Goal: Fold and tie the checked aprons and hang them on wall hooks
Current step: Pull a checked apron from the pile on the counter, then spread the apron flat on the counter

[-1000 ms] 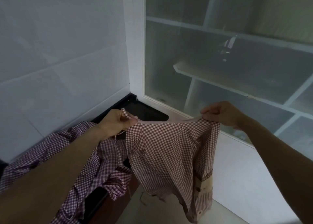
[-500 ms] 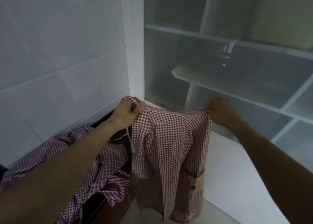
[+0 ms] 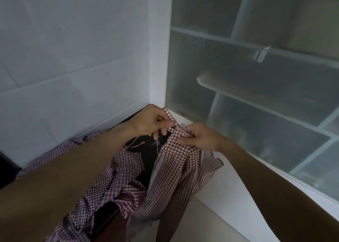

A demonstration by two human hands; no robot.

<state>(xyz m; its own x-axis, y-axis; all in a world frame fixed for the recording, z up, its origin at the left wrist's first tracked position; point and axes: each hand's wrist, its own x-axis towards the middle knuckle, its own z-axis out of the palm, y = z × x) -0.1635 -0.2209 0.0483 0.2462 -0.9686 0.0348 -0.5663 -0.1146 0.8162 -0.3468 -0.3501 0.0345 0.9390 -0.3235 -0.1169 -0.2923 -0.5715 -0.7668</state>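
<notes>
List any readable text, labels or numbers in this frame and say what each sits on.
None can be read. The checked apron gripped by the left hand and right hand shows only its check pattern. The second apron on the dark surface bears no visible print. Shapes behind the frosted cabinet panel are too blurred to tell.

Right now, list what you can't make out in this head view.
- Wall hooks: none in the head view.
- Lower end of the held checked apron: cut off by the bottom edge.
- Second checked apron: partly hidden by the left forearm.
- Shelf contents: blurred by the frosted cabinet panel.
- Right hand fingers: mostly curled out of sight behind the cloth.
- Left hand: palm hidden.
</notes>
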